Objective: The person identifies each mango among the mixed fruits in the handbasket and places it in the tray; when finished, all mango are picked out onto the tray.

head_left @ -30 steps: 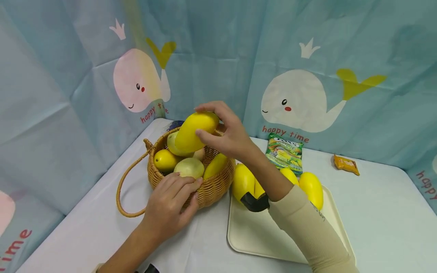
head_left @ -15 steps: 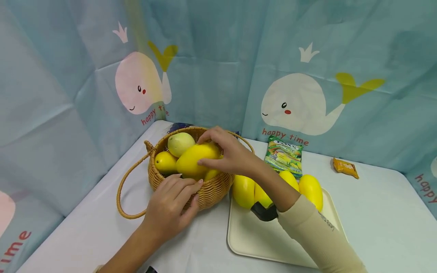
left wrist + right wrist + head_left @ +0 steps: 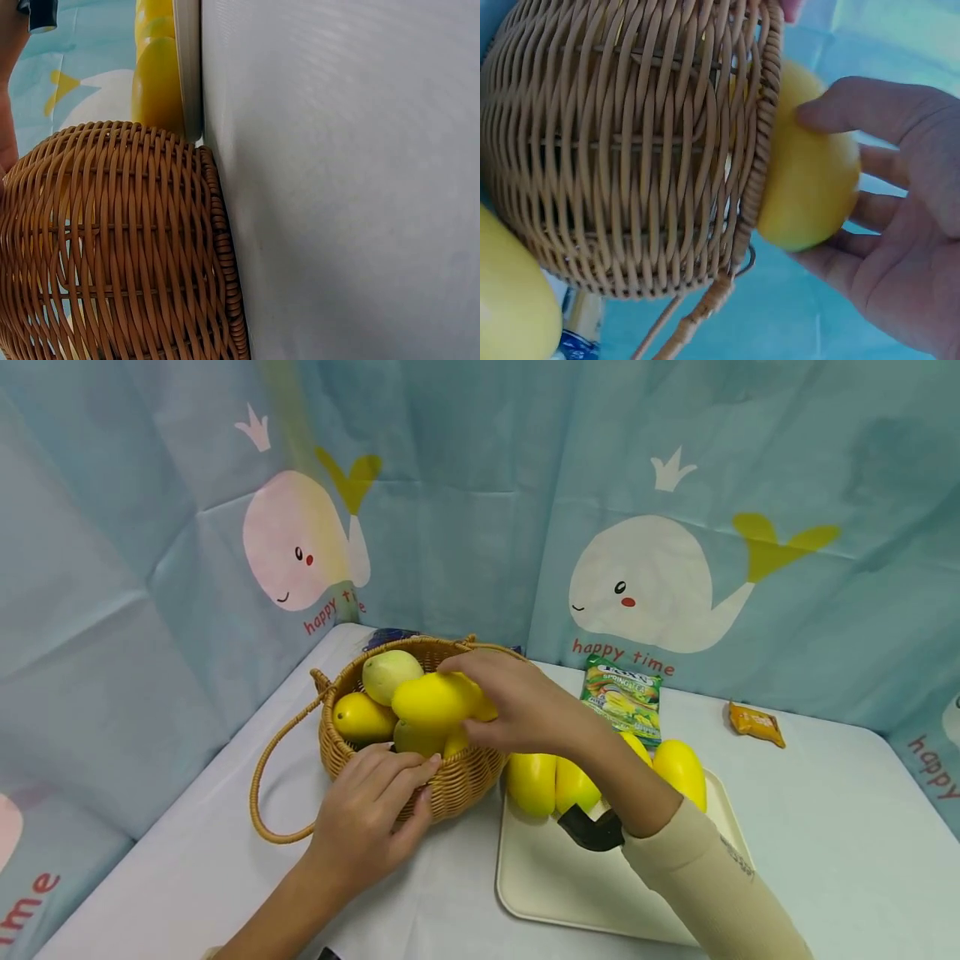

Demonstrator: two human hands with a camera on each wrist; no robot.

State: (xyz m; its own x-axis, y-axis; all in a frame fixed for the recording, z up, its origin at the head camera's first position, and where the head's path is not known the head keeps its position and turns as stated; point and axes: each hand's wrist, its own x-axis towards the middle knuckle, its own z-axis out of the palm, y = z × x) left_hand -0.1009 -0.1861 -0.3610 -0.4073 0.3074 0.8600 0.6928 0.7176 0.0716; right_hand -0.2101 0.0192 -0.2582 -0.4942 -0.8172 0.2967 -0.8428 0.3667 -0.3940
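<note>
In the head view a brown wicker basket (image 3: pixel 465 789) holds a pale green round fruit (image 3: pixel 392 674), a yellow fruit (image 3: pixel 362 718) and others partly covered. My right hand (image 3: pixel 521 706) grips a yellow mango (image 3: pixel 429 700) over the basket's opening, overlapping the fruit below. The right wrist view shows thumb and fingers around this mango (image 3: pixel 810 169), right at the rim. My left hand (image 3: pixel 372 806) holds the front rim, fingers over the edge and thumb against the outer wall. Only the basket's woven side (image 3: pixel 112 240) fills the left wrist view, with the left hand out of sight.
To the right lies a cream tray (image 3: pixel 577 893) with several yellow mangoes (image 3: pixel 531 785) along its far side. Behind it are a green candy bag (image 3: pixel 622 697) and a small orange packet (image 3: pixel 756 724). A basket handle (image 3: pixel 262 777) hangs out left. A whale-print curtain (image 3: pixel 465 527) encloses the table.
My right hand has lowered the mango from above the basket to its opening, turning it more level and covering the pale fruit at the front. The left hand stays at the rim.
</note>
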